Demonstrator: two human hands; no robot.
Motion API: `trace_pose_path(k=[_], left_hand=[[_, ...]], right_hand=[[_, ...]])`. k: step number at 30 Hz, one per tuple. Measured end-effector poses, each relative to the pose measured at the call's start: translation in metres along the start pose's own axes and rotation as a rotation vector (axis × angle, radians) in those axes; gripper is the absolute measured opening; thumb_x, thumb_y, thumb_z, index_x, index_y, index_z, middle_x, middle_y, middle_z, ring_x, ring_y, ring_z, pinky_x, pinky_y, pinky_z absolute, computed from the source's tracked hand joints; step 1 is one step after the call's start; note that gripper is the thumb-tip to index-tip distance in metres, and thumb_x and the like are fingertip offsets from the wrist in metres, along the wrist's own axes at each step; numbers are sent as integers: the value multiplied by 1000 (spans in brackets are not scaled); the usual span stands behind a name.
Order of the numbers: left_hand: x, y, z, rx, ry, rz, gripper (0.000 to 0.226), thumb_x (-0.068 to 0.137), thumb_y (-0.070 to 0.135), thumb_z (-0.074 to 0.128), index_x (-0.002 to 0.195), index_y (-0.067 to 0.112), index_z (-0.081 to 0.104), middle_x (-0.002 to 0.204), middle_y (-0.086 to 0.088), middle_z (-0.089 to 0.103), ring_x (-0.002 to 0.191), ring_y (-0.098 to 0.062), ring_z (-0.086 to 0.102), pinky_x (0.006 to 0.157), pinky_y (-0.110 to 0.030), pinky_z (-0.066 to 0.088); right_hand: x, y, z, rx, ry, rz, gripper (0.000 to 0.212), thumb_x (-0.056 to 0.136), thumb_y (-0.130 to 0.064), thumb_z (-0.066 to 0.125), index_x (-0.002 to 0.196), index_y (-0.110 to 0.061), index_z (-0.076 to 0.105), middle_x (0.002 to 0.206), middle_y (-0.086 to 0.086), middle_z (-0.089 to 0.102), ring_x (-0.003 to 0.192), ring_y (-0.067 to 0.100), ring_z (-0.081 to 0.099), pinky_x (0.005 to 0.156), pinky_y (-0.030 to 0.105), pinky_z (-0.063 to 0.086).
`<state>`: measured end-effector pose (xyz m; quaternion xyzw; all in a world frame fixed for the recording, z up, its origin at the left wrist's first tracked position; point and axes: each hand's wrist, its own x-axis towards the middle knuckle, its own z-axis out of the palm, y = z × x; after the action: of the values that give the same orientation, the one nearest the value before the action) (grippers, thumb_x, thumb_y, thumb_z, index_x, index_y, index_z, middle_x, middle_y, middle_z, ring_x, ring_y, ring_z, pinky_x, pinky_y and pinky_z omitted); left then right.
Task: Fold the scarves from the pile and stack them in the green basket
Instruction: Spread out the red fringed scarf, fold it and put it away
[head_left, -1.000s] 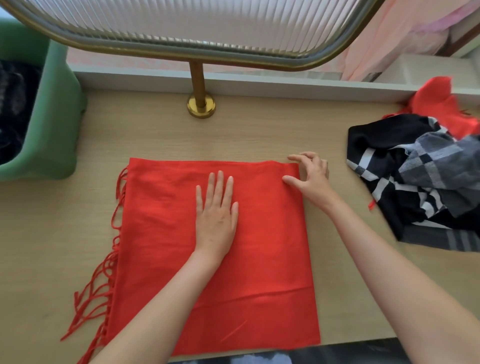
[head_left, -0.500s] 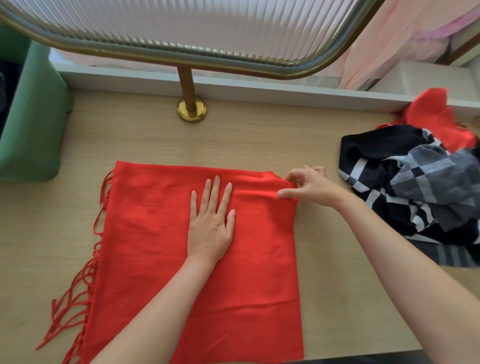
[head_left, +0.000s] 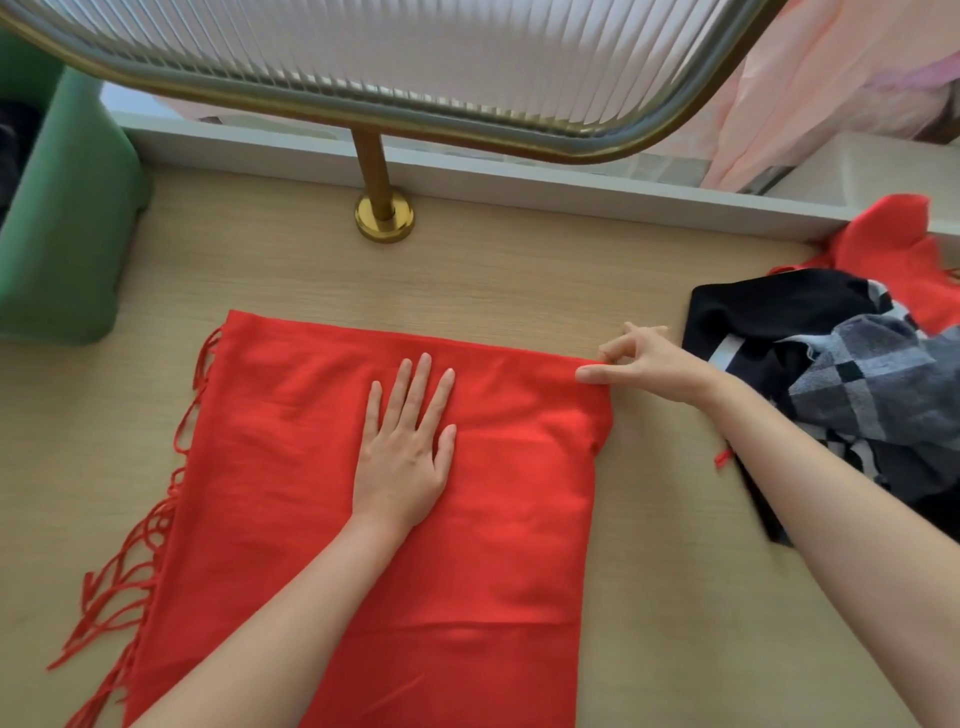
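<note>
Red scarf mid-fold: open L hand pressing centre, R hand pinching far-right corner, prob. needing carrying left.

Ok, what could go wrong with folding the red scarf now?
The right hand pinches only one far corner of the red scarf, so the fold may come out crooked or the layers may slip apart. The fringe lies tangled past the left edge and might stick out of the fold. The right forearm passes over the scarf pile and could drag it.
</note>
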<state>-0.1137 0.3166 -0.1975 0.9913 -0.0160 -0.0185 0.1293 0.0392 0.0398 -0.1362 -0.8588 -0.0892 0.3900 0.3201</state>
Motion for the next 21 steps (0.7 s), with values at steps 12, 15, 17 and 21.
trace_pose_path(k=[12, 15, 17, 21], left_hand=[[-1, 0, 2, 2, 9, 5, 58, 97, 38, 31, 153, 25, 22, 162, 0, 10, 149, -16, 5, 120, -47, 10], [-1, -1, 3, 0, 10, 10, 58, 97, 38, 30, 153, 25, 22, 162, 0, 10, 149, -16, 4, 120, -47, 10], [-1, 0, 4, -1, 16, 16, 58, 97, 38, 29, 153, 24, 21, 162, 0, 10, 149, -16, 4, 120, -47, 9], [0, -1, 4, -20, 19, 22, 59, 97, 40, 28, 153, 22, 21, 162, -1, 10, 149, -17, 4, 120, -45, 5]], right_hand=[[15, 7, 15, -413, 318, -63, 44, 76, -76, 42, 62, -36, 54, 84, -3, 46, 107, 27, 37, 89, 23, 12], [-9, 13, 25, -218, 482, -112, 30, 92, -53, 50, 99, -28, 65, 103, -11, 57, 113, 16, 40, 89, 26, 14], [-37, 17, 41, -75, 620, -90, 34, 94, -50, 49, 115, -26, 59, 114, -15, 52, 112, 10, 40, 93, 27, 19], [-106, 28, 113, 51, 724, 84, 41, 87, -54, 52, 114, -23, 58, 103, -11, 54, 93, 10, 46, 87, 25, 30]])
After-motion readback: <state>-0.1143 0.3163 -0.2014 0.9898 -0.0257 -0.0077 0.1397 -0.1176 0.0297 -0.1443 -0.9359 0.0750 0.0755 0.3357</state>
